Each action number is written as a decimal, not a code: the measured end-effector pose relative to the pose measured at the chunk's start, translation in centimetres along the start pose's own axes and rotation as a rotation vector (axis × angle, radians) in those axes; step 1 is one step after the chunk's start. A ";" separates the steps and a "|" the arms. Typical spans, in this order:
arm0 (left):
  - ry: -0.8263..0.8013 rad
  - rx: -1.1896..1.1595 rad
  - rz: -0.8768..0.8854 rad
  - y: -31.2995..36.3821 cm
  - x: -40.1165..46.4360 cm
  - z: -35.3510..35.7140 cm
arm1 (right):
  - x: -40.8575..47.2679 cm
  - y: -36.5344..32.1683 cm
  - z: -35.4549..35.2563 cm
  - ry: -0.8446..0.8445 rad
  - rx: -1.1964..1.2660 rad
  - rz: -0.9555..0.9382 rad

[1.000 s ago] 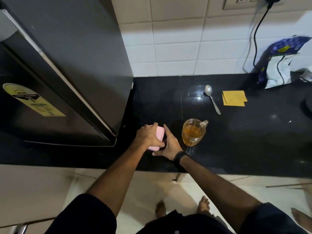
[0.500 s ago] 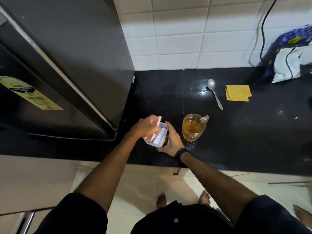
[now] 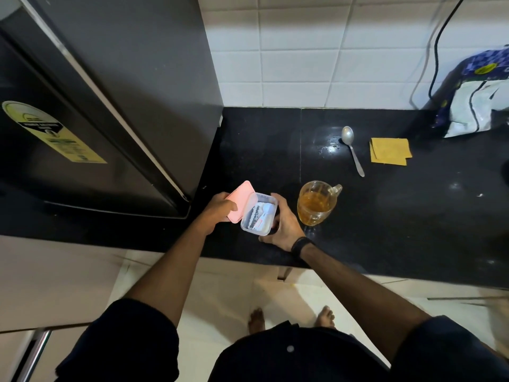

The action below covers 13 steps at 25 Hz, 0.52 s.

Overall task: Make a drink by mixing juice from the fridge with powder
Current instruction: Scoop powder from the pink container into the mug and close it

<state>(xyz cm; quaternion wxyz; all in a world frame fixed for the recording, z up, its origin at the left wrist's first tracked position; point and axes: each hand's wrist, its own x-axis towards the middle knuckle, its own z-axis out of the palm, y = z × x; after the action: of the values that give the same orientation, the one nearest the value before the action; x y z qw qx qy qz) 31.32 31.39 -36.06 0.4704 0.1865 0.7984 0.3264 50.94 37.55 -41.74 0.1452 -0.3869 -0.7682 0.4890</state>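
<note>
The black desk carries everything within reach, with the fridge standing off to the left of the hands. Just to the right of the right hand's grip sits the glass mug, upright and holding amber juice, its handle turned to the far right, away from the person. Between the two hands is the clear plastic box, open at the top, its long axis running from near-left toward far-right, so one short end points roughly at the mug. The right hand wraps the box's right side, fingers curled on its wall; whether the box rests on the desk or is lifted cannot be told. The left hand grasps the pink lid, which is tilted up and touching the box's left long edge.

Inside the box lie a small white scoop and what looks like pale powder with a dark strip; the contents are too small to read. A metal spoon lies well beyond the mug, beside a yellow cloth.

Judging by this, the right hand is nearer the mug, so the powder would travel a short way rightward, while the left hand must first set the lid down.
</note>
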 end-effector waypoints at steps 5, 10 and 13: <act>0.155 0.398 0.167 -0.3 -0.2 0.2 | -0.7 -0.5 -0.2 -0.012 -0.045 0.004; -0.148 0.823 0.426 0.0 -0.3 -0.4 | -1.8 -2.1 -0.5 0.181 -0.206 -0.138; -0.206 0.895 0.515 -0.1 -0.5 0.8 | -1.8 -3.3 -0.5 0.225 -0.392 -0.204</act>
<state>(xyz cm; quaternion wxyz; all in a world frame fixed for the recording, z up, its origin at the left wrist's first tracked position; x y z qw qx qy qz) 32.32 31.32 -36.07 0.3252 0.5905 0.7376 0.0385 50.92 35.79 -38.40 0.2008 -0.3802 -0.8623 0.2674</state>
